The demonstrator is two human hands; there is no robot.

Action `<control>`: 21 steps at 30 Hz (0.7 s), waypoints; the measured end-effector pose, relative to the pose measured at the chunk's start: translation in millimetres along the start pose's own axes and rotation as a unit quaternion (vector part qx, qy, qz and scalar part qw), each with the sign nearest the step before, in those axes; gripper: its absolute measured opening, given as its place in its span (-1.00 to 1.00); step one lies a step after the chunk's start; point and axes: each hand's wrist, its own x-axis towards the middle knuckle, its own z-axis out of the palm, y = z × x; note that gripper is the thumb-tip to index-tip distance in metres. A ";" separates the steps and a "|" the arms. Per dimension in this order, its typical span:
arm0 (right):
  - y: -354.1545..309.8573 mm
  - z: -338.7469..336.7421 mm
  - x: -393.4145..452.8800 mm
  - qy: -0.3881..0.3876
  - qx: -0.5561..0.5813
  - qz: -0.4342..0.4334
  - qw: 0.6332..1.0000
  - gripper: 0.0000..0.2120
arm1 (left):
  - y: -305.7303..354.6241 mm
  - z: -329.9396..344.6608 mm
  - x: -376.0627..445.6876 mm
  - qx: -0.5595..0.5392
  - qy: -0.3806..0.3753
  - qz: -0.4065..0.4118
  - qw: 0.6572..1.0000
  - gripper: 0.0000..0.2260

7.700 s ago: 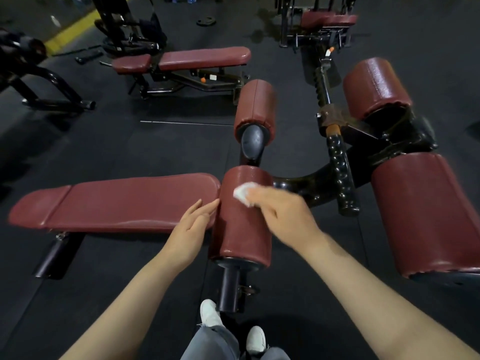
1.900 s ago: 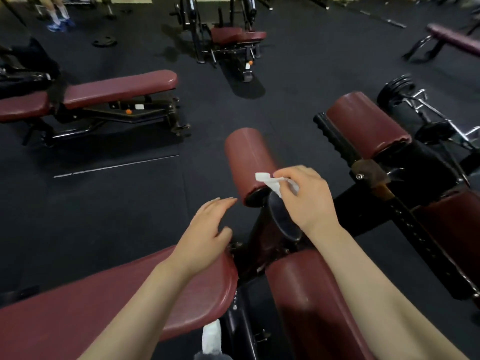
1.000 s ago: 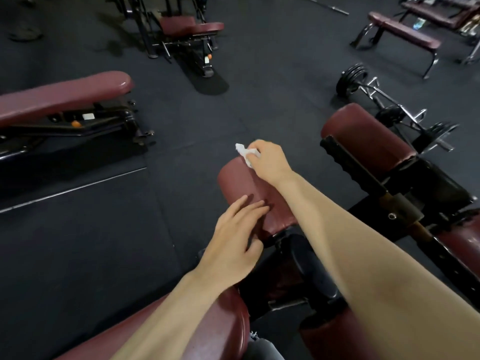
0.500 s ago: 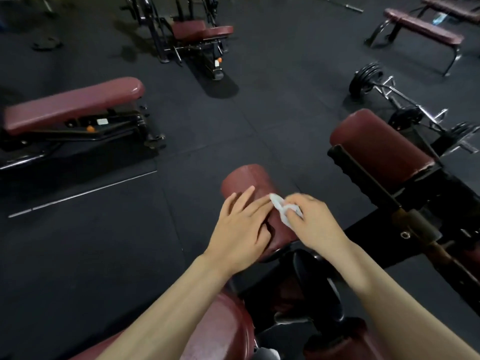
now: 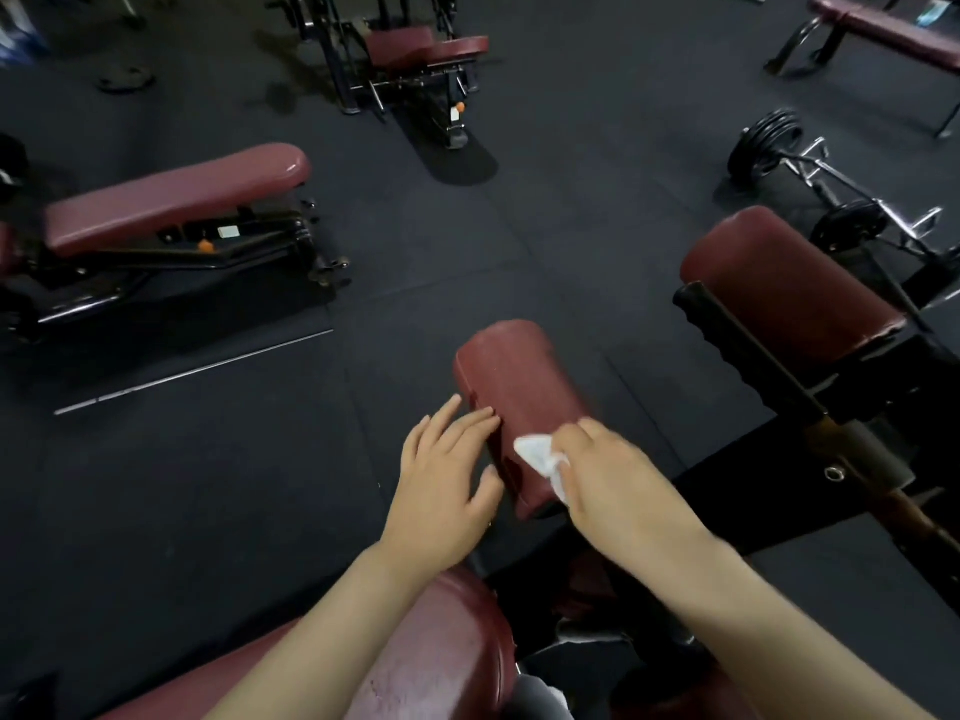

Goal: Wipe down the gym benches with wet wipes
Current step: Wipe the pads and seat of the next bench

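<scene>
Both hands work at the near end of the maroon roller pad (image 5: 514,387). Left hand (image 5: 447,485) lies flat against the pad's left side, fingers straight and spread, holding nothing. Just to its right, my right hand (image 5: 618,491) pinches the white wet wipe (image 5: 540,457) against the pad's top. Beneath my forearms sits the maroon bench seat (image 5: 441,662). Farther right stands a bigger maroon roller (image 5: 779,283) on its black frame.

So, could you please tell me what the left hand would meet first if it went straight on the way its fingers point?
Most likely the roller pad: the left hand points up and right, its fingertips already at the pad's left side, though whether they touch is unclear.
</scene>
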 end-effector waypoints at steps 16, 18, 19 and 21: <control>-5.6 4.6 -3.1 0.002 -0.006 0.013 1.000 -0.81 | -23.5 25.2 -15.2 -0.139 -0.048 -0.105 0.983 -0.33; -10.7 14.3 52.7 0.027 -0.009 0.004 1.000 -0.81 | -16.3 19.1 -7.3 -0.146 -0.004 -0.113 0.983 -0.31; -14.3 18.1 85.2 0.032 -0.010 0.003 0.999 -0.79 | -12.2 17.3 -2.9 -0.143 0.013 -0.102 0.984 -0.29; -19.6 17.8 138.4 0.036 -0.007 0.014 0.999 -0.80 | -7.0 19.9 2.8 -0.128 0.015 -0.065 0.989 -0.25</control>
